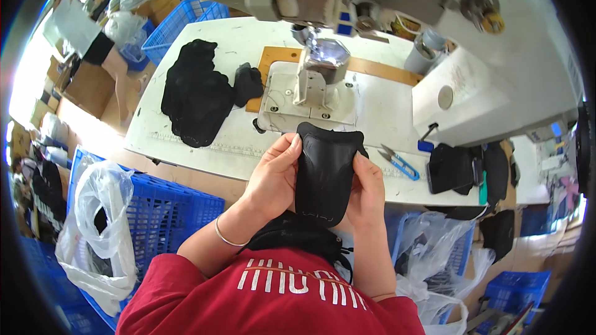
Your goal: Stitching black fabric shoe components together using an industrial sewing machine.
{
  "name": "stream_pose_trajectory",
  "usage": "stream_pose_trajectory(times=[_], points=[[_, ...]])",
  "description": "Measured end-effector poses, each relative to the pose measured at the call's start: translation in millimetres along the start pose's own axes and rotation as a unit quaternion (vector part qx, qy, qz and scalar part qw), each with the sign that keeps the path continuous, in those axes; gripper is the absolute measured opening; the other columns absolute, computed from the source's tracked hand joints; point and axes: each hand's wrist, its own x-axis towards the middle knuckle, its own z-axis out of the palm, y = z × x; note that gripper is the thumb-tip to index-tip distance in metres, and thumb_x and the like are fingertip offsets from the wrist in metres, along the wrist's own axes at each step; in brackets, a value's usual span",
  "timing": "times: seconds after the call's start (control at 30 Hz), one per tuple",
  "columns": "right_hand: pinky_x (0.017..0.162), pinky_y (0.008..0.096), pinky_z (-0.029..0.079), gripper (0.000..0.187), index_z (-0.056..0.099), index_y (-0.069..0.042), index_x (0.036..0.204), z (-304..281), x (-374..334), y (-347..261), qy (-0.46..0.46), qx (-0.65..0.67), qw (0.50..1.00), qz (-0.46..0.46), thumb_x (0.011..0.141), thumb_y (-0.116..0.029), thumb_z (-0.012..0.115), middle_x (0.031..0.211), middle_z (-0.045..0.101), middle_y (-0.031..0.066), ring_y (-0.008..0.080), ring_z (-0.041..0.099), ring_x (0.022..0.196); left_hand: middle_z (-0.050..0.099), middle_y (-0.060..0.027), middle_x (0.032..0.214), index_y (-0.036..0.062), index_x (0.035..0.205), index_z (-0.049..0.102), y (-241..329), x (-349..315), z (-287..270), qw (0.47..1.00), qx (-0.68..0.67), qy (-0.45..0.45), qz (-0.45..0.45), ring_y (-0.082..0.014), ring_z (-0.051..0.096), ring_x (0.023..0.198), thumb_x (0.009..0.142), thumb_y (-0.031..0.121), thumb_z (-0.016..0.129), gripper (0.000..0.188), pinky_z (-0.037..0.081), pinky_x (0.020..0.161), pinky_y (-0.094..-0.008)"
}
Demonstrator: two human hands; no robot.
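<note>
Between my two hands I hold up a black fabric piece (pixel 326 177), wide at the top and rounded at the lower end, with light stitch marks near that end. My left hand (pixel 278 174) pinches its left edge, thumb on the front. On the opposite edge, my right hand (pixel 366 189) grips it the same way. The piece is just in front of the sewing machine's post and needle area (pixel 318 71). Left of the machine lie a large heap of black fabric pieces (pixel 197 93) and a smaller black stack (pixel 248 84).
Blue-handled thread snips (pixel 400 162) lie right of my hands, beside a black phone-like object (pixel 449 170) and more black pieces. Blue crates with plastic bags (pixel 102 211) stand at both sides below the white table (pixel 236 161). A person (pixel 93 37) is at the far left.
</note>
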Motion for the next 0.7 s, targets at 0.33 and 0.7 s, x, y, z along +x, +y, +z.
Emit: stream_pose_trajectory(times=[0.33,0.7], points=[[0.058,0.0208,0.039,0.023,0.058,-0.006,0.078,30,7,16,0.057,-0.175,0.977,-0.108,0.098,-0.017,0.053,0.071,0.054,-0.0051,0.002,0.046,0.065,0.064,-0.0009,0.091,0.0046,0.099,0.059,14,-17,6,0.989,-0.001,0.107,0.101,-0.0071,0.062,0.079,0.097,0.016,0.053,0.013,0.053,0.072,-0.0231],[0.068,0.0236,0.052,0.027,0.065,0.0,0.098,48,-3,19,0.04,-0.039,0.998,-0.029,0.098,-0.022,0.049,0.09,0.068,0.0061,0.0111,0.065,0.077,0.067,-0.0051,0.093,0.0013,0.099,0.064,14,-31,-1,0.998,-0.006,0.068,0.012,-0.0121,0.064,0.084,0.093,0.016,0.061,0.016,0.054,0.076,-0.0281]])
